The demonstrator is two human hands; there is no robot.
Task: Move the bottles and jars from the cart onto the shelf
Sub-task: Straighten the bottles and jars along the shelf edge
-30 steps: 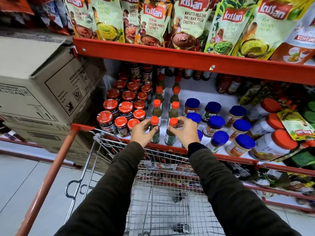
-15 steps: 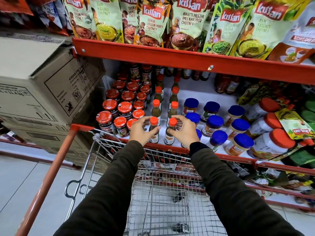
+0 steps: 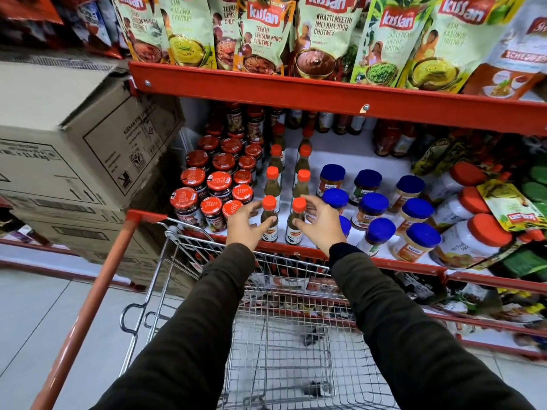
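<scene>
Two small green-sauce bottles with orange caps stand at the front edge of the white shelf (image 3: 349,158), heading two rows of like bottles. My left hand (image 3: 244,227) is around the left bottle (image 3: 268,204), fingers spread, thumb against its front. In the same way my right hand (image 3: 322,224) frames the right bottle (image 3: 298,206), with loose splayed fingers and the thumb touching its body. Both bottles rest on the shelf. Below my arms the wire cart (image 3: 296,335) shows a bare basket floor.
Red-lidded jars (image 3: 217,182) crowd the shelf left of the bottles and blue-lidded jars (image 3: 373,202) the right, with big white orange-lidded jars (image 3: 461,208) beyond. Cardboard boxes (image 3: 74,143) are stacked at left. Chutney pouches (image 3: 266,31) fill the upper shelf. The cart's orange handle (image 3: 88,306) runs diagonally at left.
Both hands have loosened from a closed grip on the two front bottles to spread fingers, and have drawn back slightly. The bottles stay at the shelf's front edge.
</scene>
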